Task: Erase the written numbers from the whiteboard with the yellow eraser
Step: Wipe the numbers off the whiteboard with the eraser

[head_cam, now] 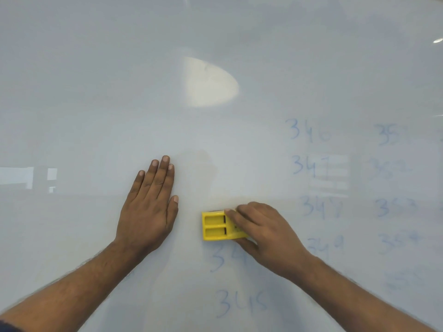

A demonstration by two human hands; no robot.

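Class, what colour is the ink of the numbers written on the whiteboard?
Pale blue, as on the number in the head view, right of the yellow eraser.

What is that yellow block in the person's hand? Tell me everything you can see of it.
The yellow eraser is a small rectangular block, seemingly plastic, with two recessed slots side by side on its back. It lies flat against the whiteboard, just above a faint blue number. The right hand grips its right end, covering part of it.

Yellow eraser (217, 225), pale blue numbers (309, 164), white whiteboard (119, 80)
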